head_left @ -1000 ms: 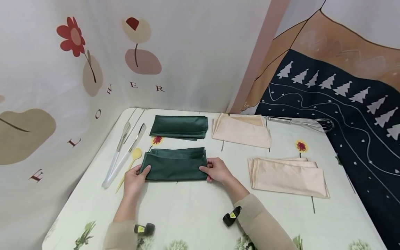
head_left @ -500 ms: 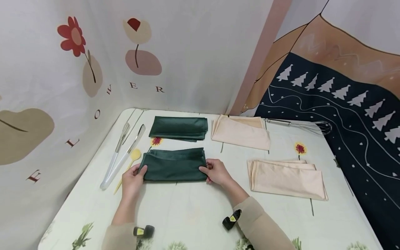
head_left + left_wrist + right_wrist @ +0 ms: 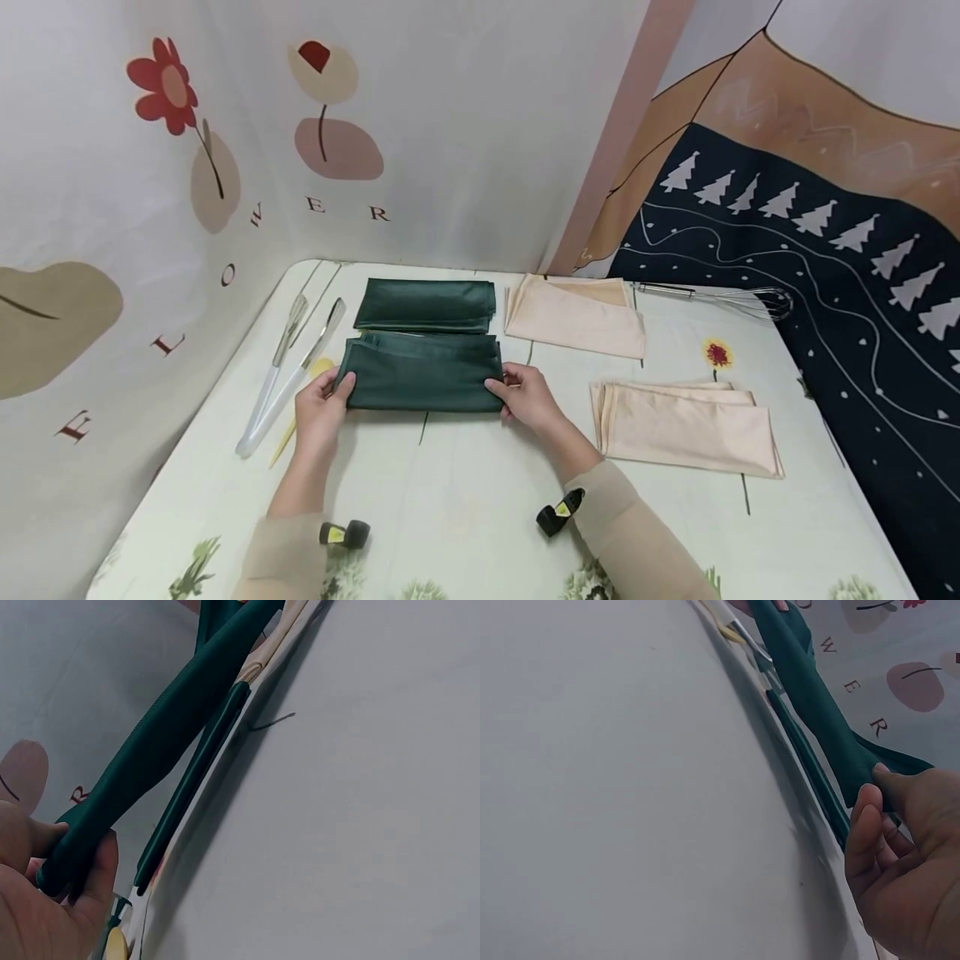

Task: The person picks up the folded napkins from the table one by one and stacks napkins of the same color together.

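Printed fabric (image 3: 465, 150) backs our desk (image 3: 457, 500). Our left hand (image 3: 318, 410) and right hand (image 3: 531, 397) pinch both ends of the near green cloth (image 3: 423, 379), aloft just nearer than the far green cloth (image 3: 423, 304); we should keep it level, its folds squared.

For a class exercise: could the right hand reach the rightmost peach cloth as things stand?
Probably, once it lets go: the right hand pinches a green cloth, but nothing stands between it and the rightmost peach cloth.
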Motion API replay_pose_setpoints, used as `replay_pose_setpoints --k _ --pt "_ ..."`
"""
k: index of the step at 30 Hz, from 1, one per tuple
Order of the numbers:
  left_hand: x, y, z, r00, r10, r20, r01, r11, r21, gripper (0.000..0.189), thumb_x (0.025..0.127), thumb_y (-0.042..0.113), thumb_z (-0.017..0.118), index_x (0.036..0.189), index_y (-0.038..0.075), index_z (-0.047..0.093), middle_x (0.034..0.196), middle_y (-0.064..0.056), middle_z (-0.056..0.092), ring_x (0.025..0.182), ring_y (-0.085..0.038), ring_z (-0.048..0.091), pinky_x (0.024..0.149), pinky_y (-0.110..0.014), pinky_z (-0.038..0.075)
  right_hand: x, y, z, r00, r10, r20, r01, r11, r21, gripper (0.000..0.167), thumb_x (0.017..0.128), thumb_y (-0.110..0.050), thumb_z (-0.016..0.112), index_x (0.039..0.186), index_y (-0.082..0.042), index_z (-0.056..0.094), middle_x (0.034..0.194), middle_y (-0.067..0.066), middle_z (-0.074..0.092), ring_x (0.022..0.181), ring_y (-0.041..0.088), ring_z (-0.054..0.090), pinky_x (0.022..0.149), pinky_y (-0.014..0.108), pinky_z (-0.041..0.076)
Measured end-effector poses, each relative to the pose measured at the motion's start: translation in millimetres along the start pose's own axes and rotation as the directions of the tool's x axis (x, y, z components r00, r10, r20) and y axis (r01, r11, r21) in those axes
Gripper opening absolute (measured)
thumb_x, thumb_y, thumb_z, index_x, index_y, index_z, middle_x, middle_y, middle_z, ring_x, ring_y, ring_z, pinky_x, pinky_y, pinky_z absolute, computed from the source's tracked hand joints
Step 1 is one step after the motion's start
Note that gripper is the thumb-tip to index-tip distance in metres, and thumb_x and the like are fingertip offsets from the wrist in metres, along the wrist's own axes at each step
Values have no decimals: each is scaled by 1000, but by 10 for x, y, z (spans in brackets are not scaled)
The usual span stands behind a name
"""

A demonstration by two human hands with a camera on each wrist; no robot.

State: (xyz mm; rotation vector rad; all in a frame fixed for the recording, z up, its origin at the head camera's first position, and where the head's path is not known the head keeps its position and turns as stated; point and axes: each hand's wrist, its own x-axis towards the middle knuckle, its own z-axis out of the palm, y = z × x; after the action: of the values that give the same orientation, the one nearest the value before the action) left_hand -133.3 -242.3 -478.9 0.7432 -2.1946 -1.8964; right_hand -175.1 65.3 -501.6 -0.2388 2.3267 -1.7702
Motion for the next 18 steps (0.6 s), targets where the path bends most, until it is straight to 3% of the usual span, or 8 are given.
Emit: replay_pose_setpoints --k 13,18 --pt "278 179 155 998 39 49 -39 999 3 37 102 19 62 134 0 62 132 -19 62 84 1 62 66 -16 55 279 -69 -137 998 -30 -49 29 999 -24 13 97 -14 70 107 -5 73 80 7 64 44 15 55 45 26 47" --pt "352 195 199 999 26 48 -26 1000 -9 37 102 17 63 134 -1 62 131 -19 62 84 1 62 67 -15 55 364 -99 -143 997 -30 -72 28 999 -32 15 97 -12 70 109 -4 73 82 7 64 44 12 52 45 25 46"
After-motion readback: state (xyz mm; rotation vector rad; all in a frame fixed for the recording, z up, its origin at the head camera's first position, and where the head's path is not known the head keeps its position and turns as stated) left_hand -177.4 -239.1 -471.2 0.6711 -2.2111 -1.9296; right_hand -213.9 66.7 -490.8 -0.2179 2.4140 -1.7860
